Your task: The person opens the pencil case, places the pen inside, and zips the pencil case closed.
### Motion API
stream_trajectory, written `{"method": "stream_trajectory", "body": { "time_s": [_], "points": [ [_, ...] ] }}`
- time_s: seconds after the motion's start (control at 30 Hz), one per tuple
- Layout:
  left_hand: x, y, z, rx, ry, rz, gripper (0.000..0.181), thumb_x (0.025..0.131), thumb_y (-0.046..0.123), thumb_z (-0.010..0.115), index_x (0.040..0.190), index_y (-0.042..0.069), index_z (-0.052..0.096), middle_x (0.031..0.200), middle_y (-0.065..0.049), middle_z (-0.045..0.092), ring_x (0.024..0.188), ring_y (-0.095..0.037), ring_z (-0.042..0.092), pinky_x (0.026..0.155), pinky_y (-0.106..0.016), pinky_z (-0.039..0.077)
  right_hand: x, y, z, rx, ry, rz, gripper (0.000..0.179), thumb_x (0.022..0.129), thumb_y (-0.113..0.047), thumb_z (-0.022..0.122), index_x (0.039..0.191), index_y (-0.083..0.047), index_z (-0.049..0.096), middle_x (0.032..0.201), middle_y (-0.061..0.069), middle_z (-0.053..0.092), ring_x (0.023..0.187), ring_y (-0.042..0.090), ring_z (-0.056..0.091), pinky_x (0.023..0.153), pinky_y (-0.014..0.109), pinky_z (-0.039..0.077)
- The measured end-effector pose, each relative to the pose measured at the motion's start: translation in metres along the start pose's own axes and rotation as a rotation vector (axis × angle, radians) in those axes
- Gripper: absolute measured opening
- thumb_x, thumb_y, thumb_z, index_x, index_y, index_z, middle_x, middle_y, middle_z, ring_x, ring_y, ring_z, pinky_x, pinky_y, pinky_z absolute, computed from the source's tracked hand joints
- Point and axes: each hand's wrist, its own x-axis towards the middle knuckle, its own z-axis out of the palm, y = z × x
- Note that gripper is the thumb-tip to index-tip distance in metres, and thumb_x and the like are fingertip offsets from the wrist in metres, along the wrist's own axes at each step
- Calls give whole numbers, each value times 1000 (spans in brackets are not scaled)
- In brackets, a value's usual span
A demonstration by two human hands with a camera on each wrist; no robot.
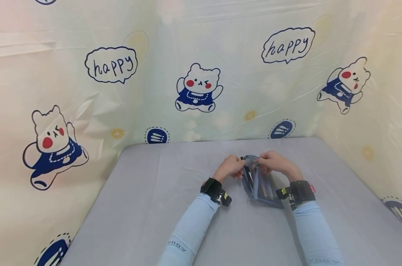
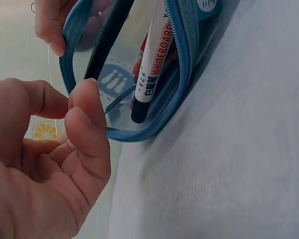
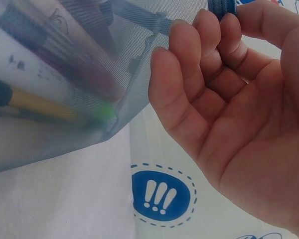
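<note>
A blue zip pencil pouch [image 1: 266, 190] with see-through mesh sides lies tilted on the table, its mouth spread. My left hand [image 1: 230, 166] pinches the pouch's rim between thumb and fingertips at the left. My right hand [image 1: 275, 162] grips the opposite edge with thumb and index finger, the other fingers curled along the mesh. A slim black pen [image 2: 109, 40] pokes from the mouth, its end right at the left fingertips. Beside it inside is a white whiteboard marker [image 2: 154, 59] with a black end. More pens show blurred through the mesh [image 3: 65, 137] in the right wrist view.
The table [image 1: 154, 207] has a plain grey-lavender cover. A cream curtain [image 1: 240, 85] printed with cartoon bears and "happy" bubbles hangs behind it and at both sides. Both wrists carry black camera mounts [image 1: 212, 188] over light-blue sleeves [image 1: 187, 231].
</note>
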Motion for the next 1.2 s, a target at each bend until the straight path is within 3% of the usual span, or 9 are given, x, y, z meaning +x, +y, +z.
{"method": "stream_trajectory", "body": {
  "time_s": [0.17,0.3,0.57,0.87,1.2],
  "points": [
    [1,1,3,10,-17,32,33,98,29,54,82,3,65,61,-1,62,49,-12,60,46,-23,50,5,4,1,-12,-1,-4,23,98,-8,45,84,6,57,70,16,58,66,23,58,66,44,54],
    [2,1,4,34,-66,77,34,99,27,51,86,0,68,62,-1,63,51,-12,61,50,-26,52,3,4,1,-6,-2,-5,23,98,-10,47,83,3,58,69,10,58,66,21,58,65,40,54],
    [6,-2,2,111,-173,180,32,100,25,47,103,6,72,65,-1,66,54,-14,62,49,-25,44,0,3,0,17,-4,-16,21,97,-11,50,79,-1,56,66,6,57,64,20,58,63,36,54],
    [8,-8,-3,127,-112,162,29,100,26,48,102,7,70,70,0,67,58,-13,62,52,-23,45,-2,1,0,2,6,-6,23,98,-14,50,81,-2,58,68,7,58,66,20,58,63,36,53],
    [5,-4,-16,117,-41,151,27,99,23,50,110,6,67,80,-2,71,66,-13,67,58,-24,49,0,4,0,2,7,-10,22,96,-13,49,80,0,57,69,8,58,66,20,57,63,35,53]
  ]
}}
